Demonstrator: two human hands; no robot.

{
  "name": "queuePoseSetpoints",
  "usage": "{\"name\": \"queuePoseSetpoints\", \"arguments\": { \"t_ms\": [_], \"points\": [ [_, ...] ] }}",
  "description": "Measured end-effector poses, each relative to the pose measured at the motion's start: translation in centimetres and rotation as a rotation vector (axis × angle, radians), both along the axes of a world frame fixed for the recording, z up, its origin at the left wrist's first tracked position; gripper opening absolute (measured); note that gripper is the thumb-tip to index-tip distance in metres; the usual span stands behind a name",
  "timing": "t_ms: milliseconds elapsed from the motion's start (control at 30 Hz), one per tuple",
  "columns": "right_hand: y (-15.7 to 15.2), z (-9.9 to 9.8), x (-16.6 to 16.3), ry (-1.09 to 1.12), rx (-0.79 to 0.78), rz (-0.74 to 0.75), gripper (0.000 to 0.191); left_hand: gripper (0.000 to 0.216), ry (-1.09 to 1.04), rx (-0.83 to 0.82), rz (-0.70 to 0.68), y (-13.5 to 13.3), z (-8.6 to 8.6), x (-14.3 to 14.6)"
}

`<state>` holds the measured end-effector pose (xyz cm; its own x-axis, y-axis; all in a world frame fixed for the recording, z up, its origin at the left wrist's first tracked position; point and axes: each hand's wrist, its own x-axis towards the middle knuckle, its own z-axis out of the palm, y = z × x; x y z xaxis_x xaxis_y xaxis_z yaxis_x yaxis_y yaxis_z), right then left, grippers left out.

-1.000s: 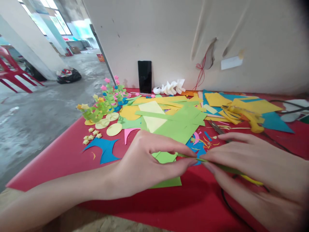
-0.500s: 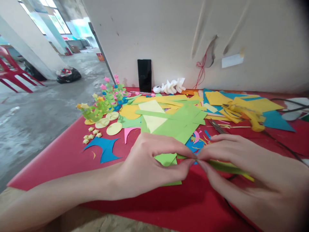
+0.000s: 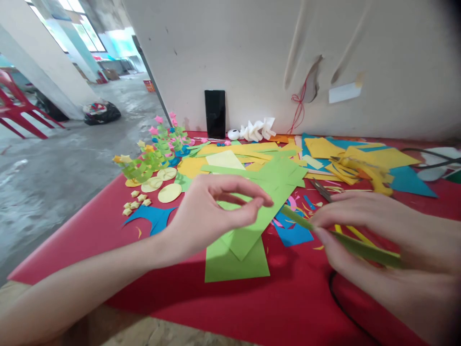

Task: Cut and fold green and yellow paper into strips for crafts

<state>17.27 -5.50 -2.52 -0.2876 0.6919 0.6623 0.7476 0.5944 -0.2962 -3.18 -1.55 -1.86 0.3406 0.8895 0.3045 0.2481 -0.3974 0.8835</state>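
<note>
Currently | right hand [image 3: 406,235] pinching green strip [image 3: 360,248], jutting both ways | left hand [image 3: 207,218]: closure unclear

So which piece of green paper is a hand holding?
The narrow strip, pinched in the right hand; the wider green sheets lie on the red tabletop.

The right hand [image 3: 414,247] pinches a green paper strip [image 3: 362,249] between thumb and forefinger, one end pointing toward the left hand [image 3: 207,216], which hovers above green sheets [image 3: 237,266], its thumb and forefinger tips close together. On the red surface [image 3: 288,307], small yellow stars [image 3: 135,205] lie near a blue scrap [image 3: 154,216] and pale discs [image 3: 170,193]; behind, a black phone [image 3: 215,114] leans against the wall [image 3: 252,57].
</note>
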Motion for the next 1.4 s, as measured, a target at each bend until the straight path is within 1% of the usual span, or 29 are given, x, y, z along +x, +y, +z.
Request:
{"name": "queuePoseSetpoints", "arguments": {
  "t_ms": [67,100,200,267,367,667,800,1000,1133,1167,1200,1267,1333,1400],
  "points": [
    [0.2,0.0,0.0,0.016,0.006,-0.009,0.005,0.011,-0.031,0.051,0.027,0.1,0.0,-0.1],
    [0.2,0.1,-0.1,0.020,0.015,-0.009,0.005,0.011,-0.028,0.078,0.018,0.1,0.0,-0.1],
    [0.3,0.4,-0.8,-0.010,0.047,0.037,0.008,0.016,0.029,0.165,-0.103,-0.3,-0.5,0.4],
    [0.3,0.5,-1.2,-0.032,0.027,0.079,0.009,0.014,0.063,0.224,-0.178,-0.6,-0.9,0.9],
    [0.1,0.4,-1.5,-0.031,0.003,0.103,0.010,0.012,0.092,0.268,-0.217,-0.7,-1.3,1.3],
    [0.2,0.0,-1.7,-0.106,0.014,0.096,0.015,0.010,0.178,0.310,-0.186,-0.7,-1.7,1.2],
    [0.6,-0.1,-1.7,-0.119,0.030,0.091,0.016,0.010,0.201,0.286,-0.160,-0.3,-2.1,1.1],
    [0.9,0.2,-1.0,-0.151,0.054,0.065,0.016,0.008,0.238,0.248,-0.092,0.7,-2.2,0.7],
    [1.2,0.2,-0.8,-0.131,0.047,0.058,0.014,0.010,0.242,0.222,0.000,1.4,-1.9,0.4],
    [1.3,0.2,-0.7,-0.122,0.040,0.062,0.014,0.011,0.232,0.219,0.005,1.5,-1.8,0.4],
    [1.3,0.2,-0.7,-0.113,0.032,0.067,0.014,0.013,0.216,0.223,-0.016,1.4,-1.7,0.4],
    [1.4,0.0,-0.7,-0.095,0.006,0.089,0.013,0.017,0.193,0.254,-0.121,1.1,-1.8,0.4],
    [1.5,-0.3,-0.9,-0.080,-0.013,0.106,0.011,0.018,0.203,0.331,-0.217,0.6,-2.0,0.6],
    [1.5,-0.5,-1.0,-0.060,-0.022,0.114,0.009,0.012,0.225,0.438,-0.226,0.1,-2.3,0.7]
  ]
}}
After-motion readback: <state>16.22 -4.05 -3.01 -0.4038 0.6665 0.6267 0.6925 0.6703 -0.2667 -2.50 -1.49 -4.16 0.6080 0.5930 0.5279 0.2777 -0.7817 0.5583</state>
